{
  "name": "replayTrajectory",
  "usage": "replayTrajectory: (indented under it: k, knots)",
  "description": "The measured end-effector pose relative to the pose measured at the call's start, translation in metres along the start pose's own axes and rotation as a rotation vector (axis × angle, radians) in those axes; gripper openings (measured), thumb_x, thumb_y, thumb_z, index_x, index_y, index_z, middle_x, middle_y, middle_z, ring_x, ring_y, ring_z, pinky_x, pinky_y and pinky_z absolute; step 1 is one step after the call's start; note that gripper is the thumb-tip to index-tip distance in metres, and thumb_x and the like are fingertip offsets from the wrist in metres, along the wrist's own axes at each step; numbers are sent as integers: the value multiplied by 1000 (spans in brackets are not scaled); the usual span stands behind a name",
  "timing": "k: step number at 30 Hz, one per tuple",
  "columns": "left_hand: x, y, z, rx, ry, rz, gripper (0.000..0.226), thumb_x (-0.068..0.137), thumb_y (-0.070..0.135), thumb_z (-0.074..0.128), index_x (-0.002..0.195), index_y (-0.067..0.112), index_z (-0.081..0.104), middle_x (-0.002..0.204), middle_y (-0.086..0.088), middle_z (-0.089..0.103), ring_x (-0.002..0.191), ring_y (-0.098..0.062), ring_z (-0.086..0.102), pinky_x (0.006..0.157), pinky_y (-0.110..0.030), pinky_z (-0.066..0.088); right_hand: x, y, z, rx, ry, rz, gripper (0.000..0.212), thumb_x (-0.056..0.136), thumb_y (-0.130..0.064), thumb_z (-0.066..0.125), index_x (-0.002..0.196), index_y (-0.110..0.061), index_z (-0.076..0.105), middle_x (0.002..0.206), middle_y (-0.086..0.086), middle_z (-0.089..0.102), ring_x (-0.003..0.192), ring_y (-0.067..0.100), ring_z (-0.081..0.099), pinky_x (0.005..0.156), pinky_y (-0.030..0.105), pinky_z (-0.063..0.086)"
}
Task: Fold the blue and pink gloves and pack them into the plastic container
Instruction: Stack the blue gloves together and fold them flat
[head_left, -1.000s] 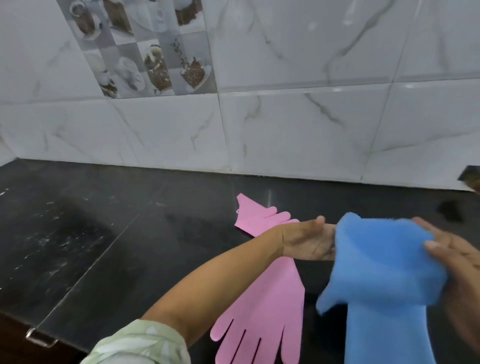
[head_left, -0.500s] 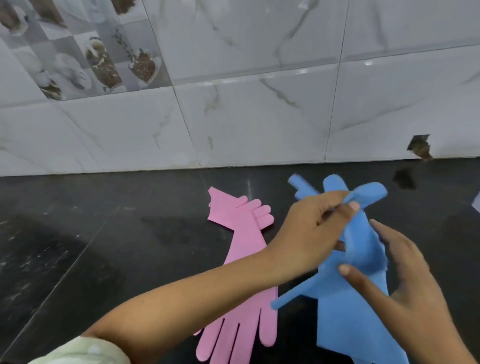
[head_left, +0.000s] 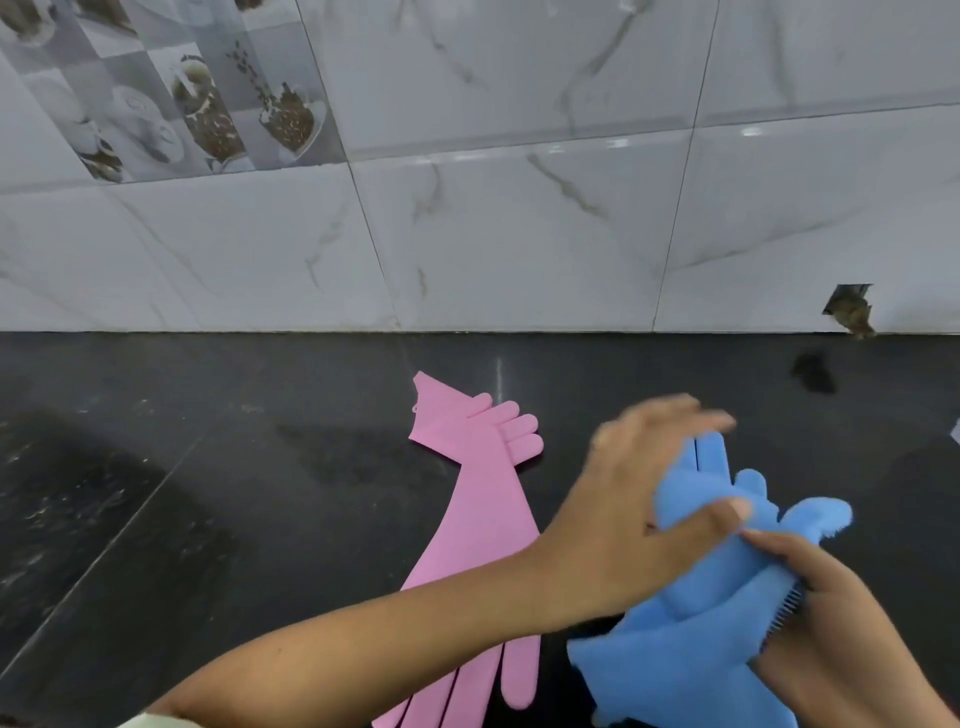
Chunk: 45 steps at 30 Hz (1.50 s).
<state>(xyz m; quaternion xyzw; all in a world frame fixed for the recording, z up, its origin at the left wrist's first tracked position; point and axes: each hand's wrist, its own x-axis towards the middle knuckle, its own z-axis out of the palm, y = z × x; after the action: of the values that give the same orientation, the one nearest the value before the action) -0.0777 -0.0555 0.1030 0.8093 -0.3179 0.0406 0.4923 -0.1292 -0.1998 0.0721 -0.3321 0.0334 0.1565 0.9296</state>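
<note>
Folding blue gloves (head_left: 691, 660) above the black countertop (head_left: 208, 467), beside flat pink gloves (head_left: 483, 499) — clasped by curled left hand (head_left: 639, 509), gripped from below by right hand (head_left: 831, 623). Next, probably: press fold tight — plastic container not visible.

The blue gloves (head_left: 691, 649) are coloured plain sky blue, the pink gloves (head_left: 483, 509) pale pink. The surface (head_left: 208, 519) is finished black with pale speckles. The wall tiles (head_left: 519, 234) are veined grey on white; the decorative tiles (head_left: 208, 104) are printed with grey chequers and brown cups.
</note>
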Motion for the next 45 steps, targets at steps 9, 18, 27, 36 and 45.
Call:
replayTrajectory:
  k: [9,18,27,36,45]
  knots:
    - [8,-64,15,-795,-136,-810,44,85,54,60,118,25,65,117,5,70,111,-14,64,103,-40,46,44,-14,-49,-23,196,97,44,90,-20,41,130,-7,53,134,16,54,121,32,54,93,48,50]
    - [-10,-107,56,-613,-215,-881,43,91,12,59,126,31,44,122,8,63,104,-11,65,75,-30,59,60,0,-92,-653,574,17,33,87,0,51,104,-28,58,99,1,71,83,21,71,57,29,56]
    - [16,-115,64,-569,-259,-916,49,91,13,61,133,25,39,127,2,59,111,-19,62,87,-43,56,56,-4,-102,-563,599,-78,39,88,3,45,120,-19,48,119,9,61,102,27,63,77,41,55]
    - [27,-117,56,-534,-200,-722,41,93,14,53,126,35,39,118,11,60,102,-10,64,62,-24,58,64,-12,-89,-619,527,-302,39,90,1,46,117,-26,53,109,-3,66,93,16,68,66,27,57]
    - [27,-128,61,-454,-269,-850,43,90,23,59,125,28,35,120,10,57,100,-10,63,64,-28,59,72,-4,-104,-654,645,-172,41,87,5,44,108,-29,51,109,2,66,93,20,67,63,30,57]
